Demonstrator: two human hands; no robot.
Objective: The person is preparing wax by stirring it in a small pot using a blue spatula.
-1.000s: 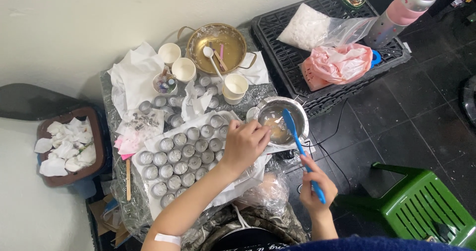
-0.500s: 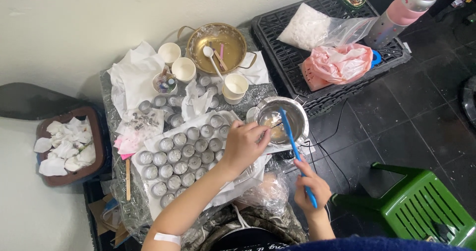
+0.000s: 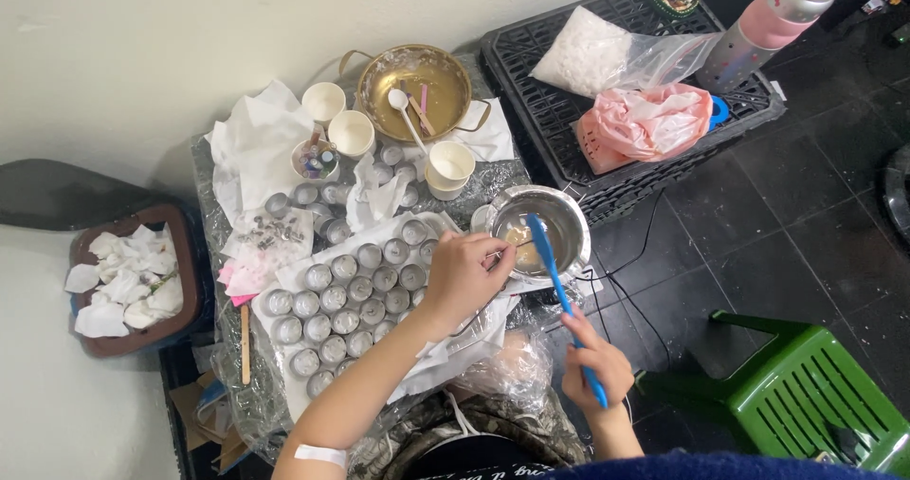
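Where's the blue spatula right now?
In the head view, right of centre: the blue spatula is in the right hand, its blade over the steel bowl.

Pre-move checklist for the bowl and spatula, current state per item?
1. Right hand grips the blue silicone spatula by its handle: ok.
2. Spatula blade sits inside the round steel bowl, over the pale yellowish contents: ok.
3. Left hand steadies the bowl at its near rim: ok; exact finger hold cannot tell.
4. Small round metal cups stand upright in rows on the white paper: ok.
5. Cups filled or empty: cannot tell.
6. Black cable runs on the floor beside the bowl, near the right hand: not ok.
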